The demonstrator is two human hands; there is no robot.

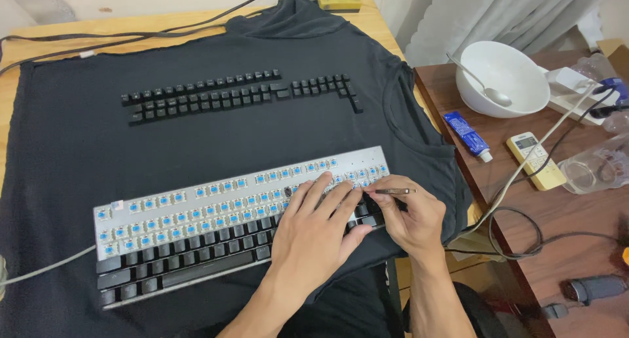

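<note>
The left hand (313,236) lay flat on the keyboard (196,226) near its right edge; the right hand (409,217) pinched tweezers (393,191).

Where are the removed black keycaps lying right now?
In the head view, the removed black keycaps lie in rows on the dark grey cloth, beyond the silver keyboard.

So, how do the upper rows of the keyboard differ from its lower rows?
On the keyboard, the upper rows are bare: blue switches show on the silver plate. The lower rows wear black keycaps. The left hand rests across both; the right hand holds a thin metal tool. The removed keycaps lie in lines on the dark cloth. Both zones share one plate.
</note>
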